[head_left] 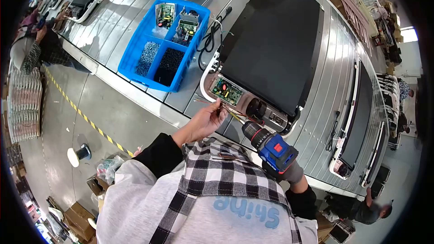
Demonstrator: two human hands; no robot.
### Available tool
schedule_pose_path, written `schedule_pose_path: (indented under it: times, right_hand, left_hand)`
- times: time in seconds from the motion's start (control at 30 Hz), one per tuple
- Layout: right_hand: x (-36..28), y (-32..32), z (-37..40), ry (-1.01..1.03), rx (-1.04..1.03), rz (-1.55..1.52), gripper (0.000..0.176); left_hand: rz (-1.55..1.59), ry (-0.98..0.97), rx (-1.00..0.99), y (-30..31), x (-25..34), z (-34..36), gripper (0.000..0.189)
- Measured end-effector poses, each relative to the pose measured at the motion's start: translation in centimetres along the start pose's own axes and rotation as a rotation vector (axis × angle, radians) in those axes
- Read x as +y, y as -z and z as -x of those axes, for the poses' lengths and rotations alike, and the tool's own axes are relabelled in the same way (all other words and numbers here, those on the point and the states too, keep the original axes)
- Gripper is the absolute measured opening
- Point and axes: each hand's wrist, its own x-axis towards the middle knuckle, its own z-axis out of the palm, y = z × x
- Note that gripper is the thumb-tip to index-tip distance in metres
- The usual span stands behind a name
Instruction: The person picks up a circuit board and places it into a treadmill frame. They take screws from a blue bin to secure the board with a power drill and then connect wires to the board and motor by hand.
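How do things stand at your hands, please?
Left grip pinching wires beside the exposed circuit board. Right grip on the drill. Possible snag: wires close to the drill's tip.

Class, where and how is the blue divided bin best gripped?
Probably by the rim of the blue bin, one hand midway along each long side, coming from above: it stands open-topped, longer than wide, and its loose screws and circuit boards need keeping level.
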Motion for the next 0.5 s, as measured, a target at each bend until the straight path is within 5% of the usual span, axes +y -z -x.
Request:
schedule_pose_path:
  times: [0.5]
  right_hand:
    - [2.0, 2.8, -4.3, -0.334, -0.160, -0.223, 0.049]
  left_hand:
    - [0.035, 0.013, 0.006, -0.3, 1.3, -3.3, 0.024]
